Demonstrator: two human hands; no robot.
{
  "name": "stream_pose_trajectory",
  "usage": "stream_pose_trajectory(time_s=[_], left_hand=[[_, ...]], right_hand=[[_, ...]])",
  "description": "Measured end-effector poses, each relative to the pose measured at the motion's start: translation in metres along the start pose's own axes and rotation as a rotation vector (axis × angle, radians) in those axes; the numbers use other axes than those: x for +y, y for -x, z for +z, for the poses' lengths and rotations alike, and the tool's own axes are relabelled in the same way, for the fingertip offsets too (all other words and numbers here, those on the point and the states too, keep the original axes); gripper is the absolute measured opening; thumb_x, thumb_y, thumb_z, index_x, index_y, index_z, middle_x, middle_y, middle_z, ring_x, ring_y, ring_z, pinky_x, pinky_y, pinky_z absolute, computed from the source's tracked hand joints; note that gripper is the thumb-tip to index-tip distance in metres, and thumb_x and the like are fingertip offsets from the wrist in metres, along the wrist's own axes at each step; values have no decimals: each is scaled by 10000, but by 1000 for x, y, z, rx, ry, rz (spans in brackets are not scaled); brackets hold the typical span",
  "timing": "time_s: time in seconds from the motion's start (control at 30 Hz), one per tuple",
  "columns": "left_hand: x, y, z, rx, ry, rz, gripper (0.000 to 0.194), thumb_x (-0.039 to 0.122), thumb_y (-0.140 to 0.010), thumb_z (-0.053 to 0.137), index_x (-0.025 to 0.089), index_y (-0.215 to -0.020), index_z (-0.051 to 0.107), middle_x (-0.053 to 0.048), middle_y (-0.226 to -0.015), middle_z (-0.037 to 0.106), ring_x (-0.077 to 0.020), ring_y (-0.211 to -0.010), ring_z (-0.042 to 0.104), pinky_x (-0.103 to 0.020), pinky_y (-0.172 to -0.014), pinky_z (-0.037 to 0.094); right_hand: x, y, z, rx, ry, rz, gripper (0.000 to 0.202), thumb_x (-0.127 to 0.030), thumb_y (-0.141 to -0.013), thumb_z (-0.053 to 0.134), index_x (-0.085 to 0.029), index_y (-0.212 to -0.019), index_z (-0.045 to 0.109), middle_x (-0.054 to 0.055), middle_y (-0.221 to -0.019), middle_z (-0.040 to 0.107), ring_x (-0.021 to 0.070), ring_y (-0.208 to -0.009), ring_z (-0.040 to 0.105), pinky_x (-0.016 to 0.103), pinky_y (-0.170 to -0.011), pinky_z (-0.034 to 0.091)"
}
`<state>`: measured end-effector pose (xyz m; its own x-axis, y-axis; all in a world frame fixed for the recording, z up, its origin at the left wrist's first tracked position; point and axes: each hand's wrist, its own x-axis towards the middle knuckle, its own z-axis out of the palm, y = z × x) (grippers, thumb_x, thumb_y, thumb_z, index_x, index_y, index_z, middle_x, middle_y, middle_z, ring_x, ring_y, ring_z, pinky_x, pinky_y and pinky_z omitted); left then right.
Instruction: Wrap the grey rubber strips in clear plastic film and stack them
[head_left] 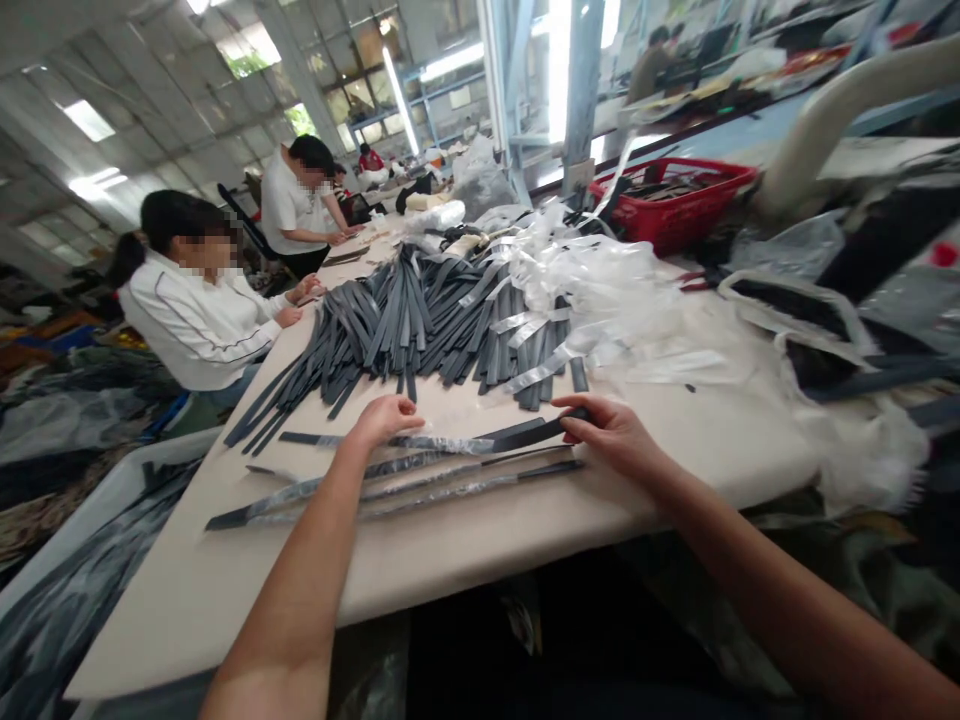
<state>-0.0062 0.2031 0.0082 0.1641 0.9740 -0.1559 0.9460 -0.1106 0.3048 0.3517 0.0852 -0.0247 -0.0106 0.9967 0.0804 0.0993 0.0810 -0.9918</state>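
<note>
My right hand (pixel 616 437) pinches the end of a dark grey strap (pixel 525 434) between thumb and fingers. Clear film covers the strap's middle part, and its other end lies on the table to the left. My left hand (pixel 386 420) is closed just above that strap, thumb against fingers; whatever it may hold is too small to make out. Several more straps partly wrapped in clear film (pixel 442 484) lie below, nearer the table's front edge. Beyond both hands spreads a large heap of dark grey straps (pixel 405 310).
Crumpled clear plastic (pixel 600 290) covers the table (pixel 465 560) at the back right, near a red basket (pixel 675 205). At left, a white bin (pixel 97 510) holds dark strips. Two people in white tops (pixel 199 320) work along the table's left side.
</note>
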Motion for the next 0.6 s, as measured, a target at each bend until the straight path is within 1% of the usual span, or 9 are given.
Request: stream_pose_trajectory(time_s=[0.03,0.1,0.2,0.27,0.37,0.5,0.6], left_hand=[[2,-4,1,-39,-14,16,263,338,-643,744,180,-854,736,-41,-841,747,-201,-792,658,-258,-687,438],[3,-8,1,-104,-38,45,224,300,-613,732,177,-800,719,-30,-785,732,-195,-745,645,-257,-654,424],[2,-8,0,-192,-56,73,144,303,-651,661,179,-717,694,-11,-670,690,-183,-663,619,-261,-611,400],[2,-7,0,-225,-62,75,141,310,-670,622,179,-679,674,-5,-618,658,-180,-626,600,-264,-592,386],[3,-6,1,-214,-54,66,135,312,-645,632,183,-681,650,-6,-625,645,-186,-637,591,-268,-601,380],[7,-6,4,-186,40,31,230,312,-565,711,191,-751,649,1,-682,658,-185,-657,595,-262,-610,389],[14,-4,9,-209,164,-11,161,261,-518,723,186,-623,627,19,-565,609,-169,-548,549,-260,-555,372]], right_hand=[[1,0,0,4,5,-10,379,-400,-765,704,-173,-1068,708,19,-792,677,153,-629,690,255,-601,572],[4,0,0,5,22,-37,345,-372,-788,666,-168,-1064,702,15,-785,671,149,-626,691,250,-605,567],[7,-1,2,-1,51,-71,305,-330,-810,627,-169,-1059,697,18,-800,681,147,-635,696,249,-619,564],[9,-1,2,6,57,-82,288,-300,-811,618,-170,-1055,697,16,-797,685,148,-641,698,248,-626,559],[12,-1,3,12,66,-89,276,-263,-809,610,-167,-1053,696,8,-767,685,150,-643,700,244,-628,550],[14,-1,3,3,91,-104,256,-226,-815,605,-175,-1048,697,1,-749,692,148,-635,700,241,-626,545],[16,-2,5,5,114,-127,243,-211,-819,598,-180,-1037,700,3,-765,702,145,-636,703,240,-635,547]])
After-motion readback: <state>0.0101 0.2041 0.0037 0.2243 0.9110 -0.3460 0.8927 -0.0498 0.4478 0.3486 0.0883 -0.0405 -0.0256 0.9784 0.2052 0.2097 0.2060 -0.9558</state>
